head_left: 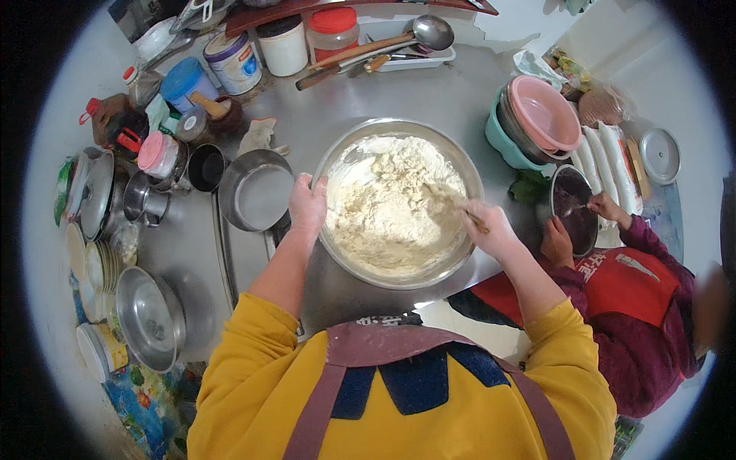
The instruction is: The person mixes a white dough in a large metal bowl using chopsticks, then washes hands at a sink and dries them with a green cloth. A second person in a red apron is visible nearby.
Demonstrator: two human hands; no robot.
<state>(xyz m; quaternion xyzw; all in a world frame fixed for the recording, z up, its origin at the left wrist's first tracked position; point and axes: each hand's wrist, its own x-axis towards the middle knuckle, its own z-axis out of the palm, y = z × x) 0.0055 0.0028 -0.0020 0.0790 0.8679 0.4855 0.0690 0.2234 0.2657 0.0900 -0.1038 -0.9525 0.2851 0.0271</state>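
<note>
A wide metal mixing bowl (400, 281) rests on the steel worktop in front of me, holding a pale, crumbly mix of flour and dough (387, 203). My left hand (308, 205) is closed on the bowl's left rim. On the right side, my right hand (492, 228) grips a thin wooden stick (478, 222), perhaps chopsticks, whose far end dips into the mix. Flour dusts the fingers of both hands. How deep the stick reaches is hidden by the flour.
A saucepan (258, 192) sits close to my left forearm. Stacked basins (546, 115) stand at the right. There, a co-worker in a red apron holds a bowl of dark paste (571, 218). Jars (282, 47) and a ladle (433, 34) lie at the back; a metal basin (151, 318) leans left.
</note>
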